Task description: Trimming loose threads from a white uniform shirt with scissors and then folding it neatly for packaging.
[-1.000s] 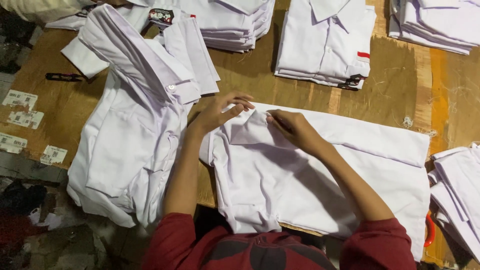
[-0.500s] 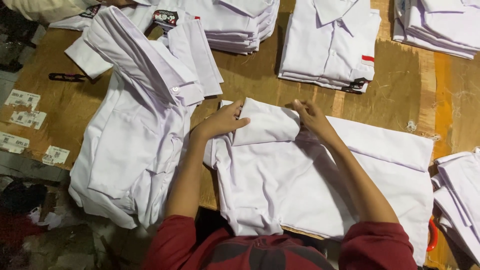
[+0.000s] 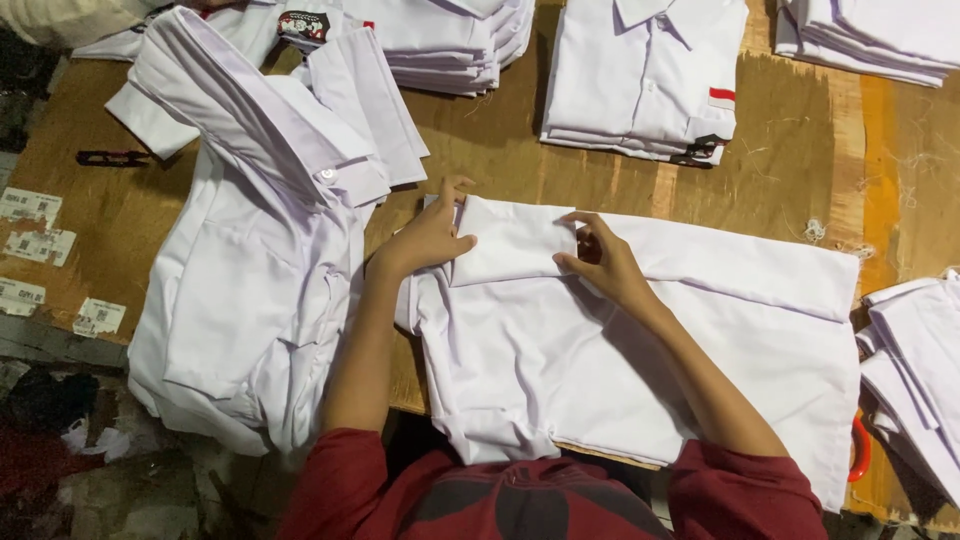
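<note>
The white shirt (image 3: 640,360) lies flat on the wooden desk (image 3: 790,170) straight in front of us, its body spreading toward our right and its near edge hanging a little over the desk's front. A folded flap of it, the sleeve (image 3: 512,240) as far as we can tell, sits turned over on top of the shirt at its upper left corner, and both our hands are on that flap. Our left hand (image 3: 428,238) presses on the flap's left end with fingers spread and the thumb laid along the cloth; its grip is flat and open, pinning rather than clasping. Our right hand (image 3: 600,258) rests at the flap's right end with the fingers curled, and the thumb and fingertips seem to pinch the flap's edge, though we cannot tell how firmly. So the flap lies between the two hands, touching both. Just beside our left arm a heap of unfolded white shirts (image 3: 250,260) drapes over the desk's left edge. Farther back lie a stack of folded shirts (image 3: 450,45) and, right of it, a neat folded shirt pile (image 3: 645,80) with a small red tag. More white shirts (image 3: 915,370) sit at the right edge, and paper labels (image 3: 40,245) lie at the far left.
</note>
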